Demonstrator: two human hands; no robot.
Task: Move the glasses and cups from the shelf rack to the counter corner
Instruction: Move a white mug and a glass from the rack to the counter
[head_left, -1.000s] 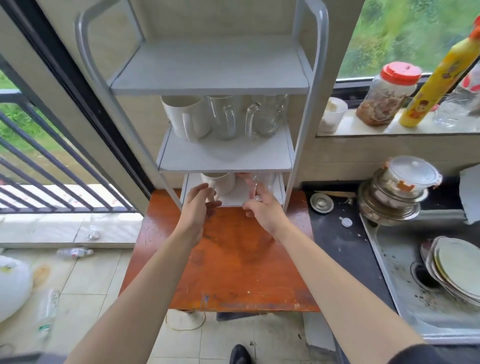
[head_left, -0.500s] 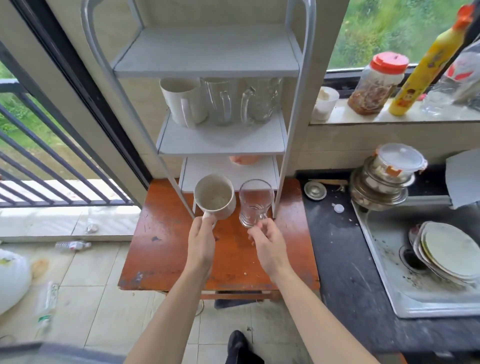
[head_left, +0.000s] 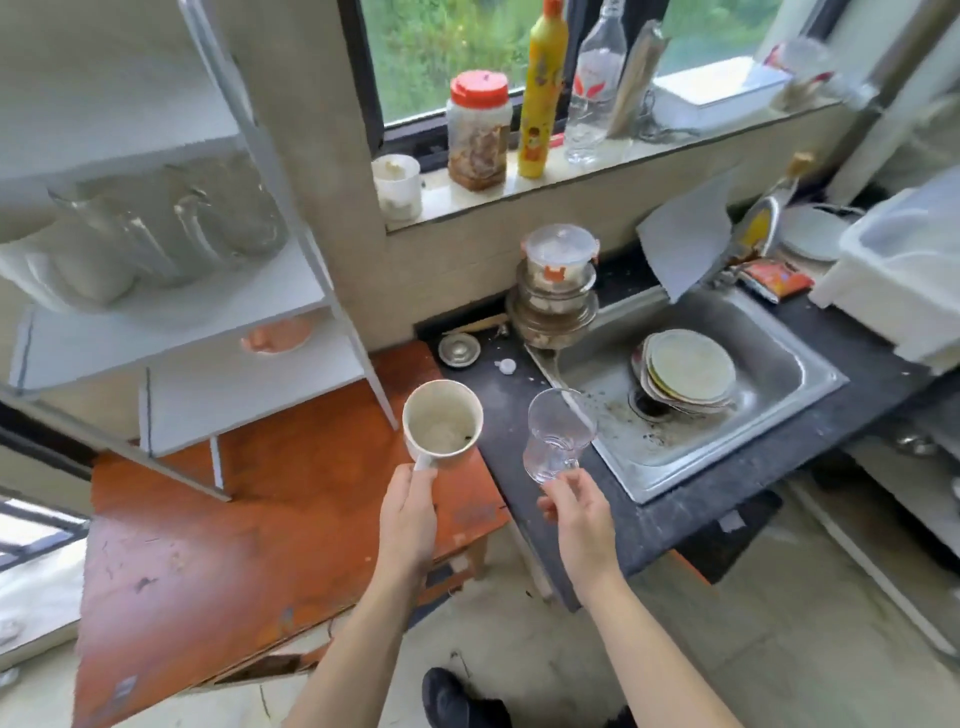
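My left hand (head_left: 410, 512) grips the handle of a white mug (head_left: 442, 423), held upright over the right edge of the orange table (head_left: 208, 561). In my right hand (head_left: 574, 512) is a clear glass (head_left: 558, 436), gripped at its base and hanging over the dark counter (head_left: 498, 415) beside the sink. At the left stands the white shelf rack (head_left: 291, 291). Its middle shelf carries a white mug (head_left: 78, 270) and two glass mugs (head_left: 218, 218), all blurred. A pinkish dish (head_left: 275, 335) lies on the lowest shelf.
A steel sink (head_left: 779, 384) holds stacked plates (head_left: 685, 369). Stacked metal bowls with a lidded container (head_left: 556, 291) stand at the counter's back corner, next to a small metal lid (head_left: 458, 349). The windowsill carries a jar (head_left: 478, 130), a yellow bottle (head_left: 543, 93) and a white cup (head_left: 397, 187).
Both hands drew the white mug and the glass off the lowest shelf, then carried them right toward the dark counter. The view swung right to show the sink.
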